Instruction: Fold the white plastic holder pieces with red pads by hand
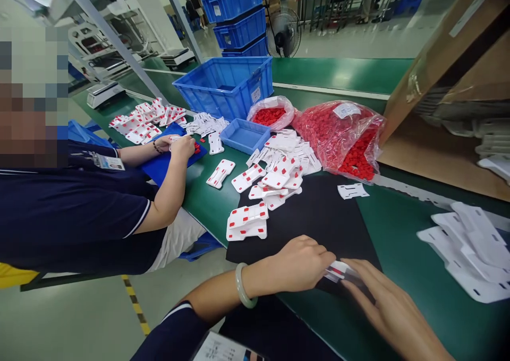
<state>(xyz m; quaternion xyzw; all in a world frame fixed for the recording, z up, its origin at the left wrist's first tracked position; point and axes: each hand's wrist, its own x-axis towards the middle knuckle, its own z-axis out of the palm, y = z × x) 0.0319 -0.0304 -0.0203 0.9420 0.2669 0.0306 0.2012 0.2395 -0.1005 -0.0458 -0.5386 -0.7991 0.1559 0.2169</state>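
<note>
Over the black mat, my left hand, with a pale bangle at the wrist, has its fingers closed on the left end of a white plastic part with a red strip. My right hand has thumb and fingers around the same part's right end. Their motion slightly blurs it. Left of my hands, white parts with red inserts are stacked. Behind them lies a heap of more red-and-white parts and plain white pieces. One thin white piece lies apart at the mat's right edge.
Plain white plates are piled at the right. Bags of red pieces, a small blue tray and a large blue bin stand behind. A co-worker's hands work at the left. A cardboard box borders the right.
</note>
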